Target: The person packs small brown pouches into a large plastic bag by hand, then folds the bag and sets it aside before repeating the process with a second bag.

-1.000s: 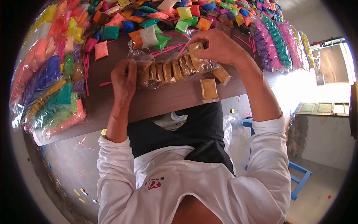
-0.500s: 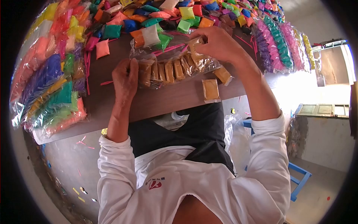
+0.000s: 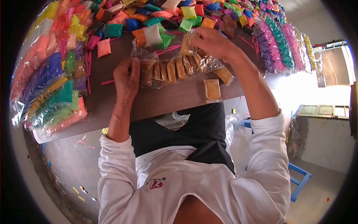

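A clear plastic bag [image 3: 160, 83] lies across the table in front of me, with a row of small brown packets [image 3: 171, 71] standing side by side in it. My left hand [image 3: 126, 76] is closed at the bag's left end, pinching its edge between thumb and fingers. Over the right part of the row, my right hand [image 3: 214, 43] grips a brown packet [image 3: 186, 45] by its right side. One loose brown packet [image 3: 212, 90] lies near the table's front edge, and another loose packet [image 3: 224, 75] rests just beyond it, beside the bag.
A heap of multicoloured packets [image 3: 153, 21] covers the back of the dark table [image 3: 108, 100]. Filled bags [image 3: 48, 82] are stacked at the left, and more long bags [image 3: 279, 44] lie at the right. Pink strips [image 3: 88, 67] are scattered about. A blue stool [image 3: 298, 181] stands at lower right.
My right hand has shifted a little left, bringing its brown packet over the middle-right of the row. My left hand stays at the bag's left end.
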Demonstrator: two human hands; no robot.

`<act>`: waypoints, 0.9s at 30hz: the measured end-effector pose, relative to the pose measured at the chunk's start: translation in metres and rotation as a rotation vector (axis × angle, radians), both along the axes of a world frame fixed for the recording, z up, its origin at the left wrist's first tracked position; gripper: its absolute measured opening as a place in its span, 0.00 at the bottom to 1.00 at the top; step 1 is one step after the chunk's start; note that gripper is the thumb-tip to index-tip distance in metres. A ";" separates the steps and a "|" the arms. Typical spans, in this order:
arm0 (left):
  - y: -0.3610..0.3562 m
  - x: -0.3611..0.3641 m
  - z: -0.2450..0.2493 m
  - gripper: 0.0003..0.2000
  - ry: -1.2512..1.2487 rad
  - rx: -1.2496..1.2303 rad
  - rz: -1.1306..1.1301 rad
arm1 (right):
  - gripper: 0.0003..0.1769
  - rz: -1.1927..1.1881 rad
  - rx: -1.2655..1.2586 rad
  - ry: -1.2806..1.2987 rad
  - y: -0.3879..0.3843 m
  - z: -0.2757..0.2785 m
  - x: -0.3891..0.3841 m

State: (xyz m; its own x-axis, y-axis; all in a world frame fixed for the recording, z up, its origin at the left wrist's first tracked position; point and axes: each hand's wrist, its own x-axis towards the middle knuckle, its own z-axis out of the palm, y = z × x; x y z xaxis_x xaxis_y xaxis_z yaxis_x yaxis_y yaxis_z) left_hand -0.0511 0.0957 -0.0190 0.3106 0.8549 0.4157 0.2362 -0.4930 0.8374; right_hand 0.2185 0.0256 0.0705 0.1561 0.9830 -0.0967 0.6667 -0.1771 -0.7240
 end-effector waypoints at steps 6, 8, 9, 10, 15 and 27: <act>0.000 -0.001 0.001 0.13 0.022 -0.025 0.000 | 0.16 0.068 -0.087 -0.095 -0.001 0.009 -0.005; -0.001 0.000 0.001 0.14 0.013 -0.026 0.004 | 0.16 0.097 -0.054 -0.088 -0.003 0.009 -0.009; -0.001 -0.001 0.001 0.14 0.014 -0.023 0.003 | 0.18 0.107 -0.036 -0.066 -0.003 0.006 -0.010; -0.001 -0.001 0.001 0.14 0.016 -0.020 0.002 | 0.20 0.118 -0.017 -0.044 -0.004 0.001 -0.011; -0.002 -0.001 0.003 0.13 0.015 -0.038 0.010 | 0.15 0.055 -0.119 0.147 -0.011 0.009 -0.021; -0.002 0.000 0.004 0.13 0.042 -0.019 0.000 | 0.17 -0.041 -0.235 0.653 -0.021 0.005 -0.010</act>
State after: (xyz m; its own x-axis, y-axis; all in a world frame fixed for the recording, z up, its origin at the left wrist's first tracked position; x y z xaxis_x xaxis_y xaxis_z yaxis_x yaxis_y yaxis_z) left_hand -0.0515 0.0941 -0.0148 0.3268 0.8627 0.3859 0.2712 -0.4768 0.8362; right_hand 0.2085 0.0044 0.0759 0.0301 0.9189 -0.3934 0.0970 -0.3944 -0.9138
